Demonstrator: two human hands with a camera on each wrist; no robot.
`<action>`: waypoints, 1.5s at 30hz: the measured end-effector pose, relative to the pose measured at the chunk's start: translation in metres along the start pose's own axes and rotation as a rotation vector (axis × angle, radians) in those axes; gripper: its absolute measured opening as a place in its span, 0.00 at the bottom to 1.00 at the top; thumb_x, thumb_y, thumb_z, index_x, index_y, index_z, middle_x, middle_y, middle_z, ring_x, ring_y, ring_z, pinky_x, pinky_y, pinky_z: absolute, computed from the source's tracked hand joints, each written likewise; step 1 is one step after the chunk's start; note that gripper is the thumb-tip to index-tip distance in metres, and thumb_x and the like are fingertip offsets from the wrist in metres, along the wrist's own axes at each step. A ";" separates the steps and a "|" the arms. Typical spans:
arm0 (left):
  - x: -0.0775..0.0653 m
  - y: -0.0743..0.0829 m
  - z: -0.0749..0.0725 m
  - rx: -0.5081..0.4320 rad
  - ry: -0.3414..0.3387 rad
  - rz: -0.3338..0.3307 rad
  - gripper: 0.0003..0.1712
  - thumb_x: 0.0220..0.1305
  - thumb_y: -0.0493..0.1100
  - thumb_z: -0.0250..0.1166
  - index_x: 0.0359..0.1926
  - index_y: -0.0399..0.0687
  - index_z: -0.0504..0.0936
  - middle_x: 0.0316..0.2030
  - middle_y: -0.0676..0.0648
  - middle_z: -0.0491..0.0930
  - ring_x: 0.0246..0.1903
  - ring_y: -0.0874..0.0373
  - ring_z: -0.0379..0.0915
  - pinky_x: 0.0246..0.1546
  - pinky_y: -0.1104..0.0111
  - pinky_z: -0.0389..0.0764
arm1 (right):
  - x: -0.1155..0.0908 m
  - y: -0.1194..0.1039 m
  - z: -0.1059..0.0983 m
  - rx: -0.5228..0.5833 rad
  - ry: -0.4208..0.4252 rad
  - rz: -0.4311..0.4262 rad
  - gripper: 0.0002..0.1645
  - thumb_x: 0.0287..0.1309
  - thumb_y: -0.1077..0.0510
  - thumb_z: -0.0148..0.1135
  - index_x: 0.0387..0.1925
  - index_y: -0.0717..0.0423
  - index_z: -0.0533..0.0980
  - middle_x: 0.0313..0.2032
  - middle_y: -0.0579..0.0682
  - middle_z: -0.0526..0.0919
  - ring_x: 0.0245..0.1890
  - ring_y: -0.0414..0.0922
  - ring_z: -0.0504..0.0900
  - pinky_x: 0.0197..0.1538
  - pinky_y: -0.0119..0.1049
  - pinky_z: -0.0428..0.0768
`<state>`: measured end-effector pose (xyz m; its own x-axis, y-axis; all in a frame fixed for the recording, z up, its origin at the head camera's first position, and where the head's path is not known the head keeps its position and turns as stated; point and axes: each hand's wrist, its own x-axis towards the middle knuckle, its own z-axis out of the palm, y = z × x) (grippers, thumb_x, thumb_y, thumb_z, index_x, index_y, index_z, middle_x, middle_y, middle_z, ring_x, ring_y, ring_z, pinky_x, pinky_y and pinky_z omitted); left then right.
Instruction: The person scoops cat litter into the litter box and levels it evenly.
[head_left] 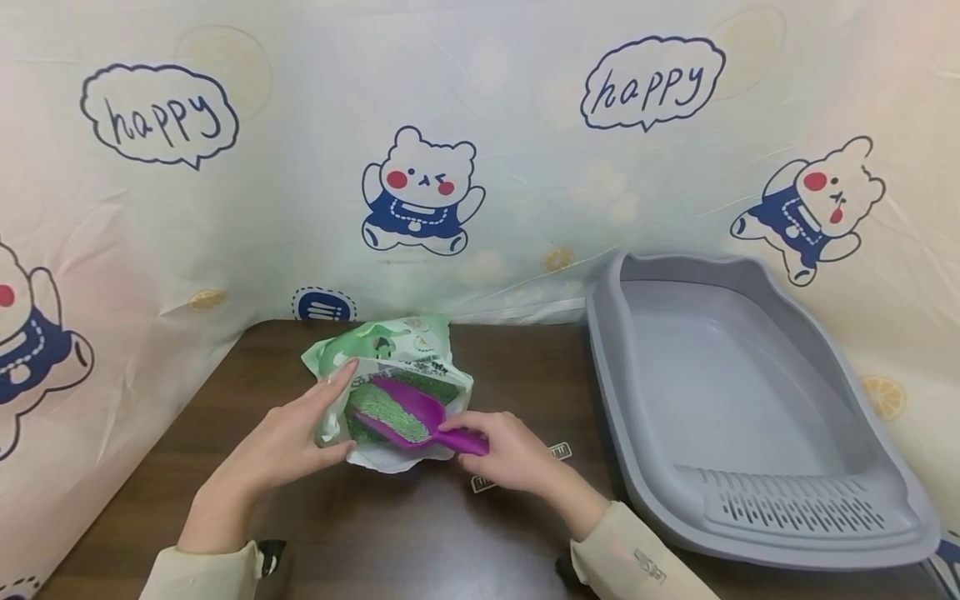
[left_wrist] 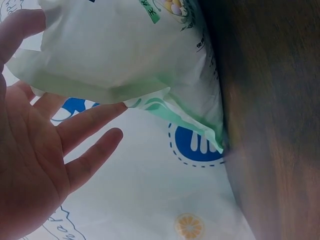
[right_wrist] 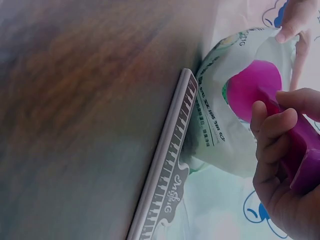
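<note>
The right hand (head_left: pixel 510 450) has its fingers and thumb closed round the handle of a purple scoop (head_left: pixel 427 408), which lies tilted in the mouth of the bag, loaded with green pellets (head_left: pixel 390 414). The left hand (head_left: pixel 285 429) is spread wide, its fingers mostly straight, touching the edge of the white and green bag (head_left: pixel 393 460) at its mouth. The bag lies on a dark brown worktop (head_left: pixel 525 367); more pellets show inside. Well to the right stands a grey tray (head_left: pixel 609 333) with a slotted front lip.

A heaped scoop could shed pellets if it tipped or caught the rim on the way out. The bag, only lightly supported, might slump or slide if nudged, spilling over the worktop.

On the patterned backdrop (head_left: pixel 525 192), two speech bubbles (head_left: pixel 159 117) read "happy". A piano-key strip (right_wrist: pixel 162 185) near the right wrist carries lettering that looks like "Music". Dark characters on the bag are too small to read surely.
</note>
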<state>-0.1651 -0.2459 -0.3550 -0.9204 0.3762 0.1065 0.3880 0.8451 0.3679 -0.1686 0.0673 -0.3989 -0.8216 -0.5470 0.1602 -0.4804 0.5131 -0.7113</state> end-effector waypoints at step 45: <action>0.001 -0.008 0.003 -0.005 0.024 0.011 0.58 0.54 0.55 0.73 0.79 0.68 0.48 0.71 0.37 0.65 0.55 0.38 0.77 0.52 0.41 0.76 | -0.031 -0.029 -0.053 0.010 0.022 -0.050 0.25 0.55 0.64 0.67 0.54 0.41 0.80 0.40 0.44 0.86 0.28 0.37 0.78 0.28 0.32 0.79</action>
<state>-0.1695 -0.2514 -0.3606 -0.9169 0.3762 0.1331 0.3981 0.8389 0.3713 -0.1455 0.1039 -0.3467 -0.8035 -0.5569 0.2105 -0.5177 0.4791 -0.7089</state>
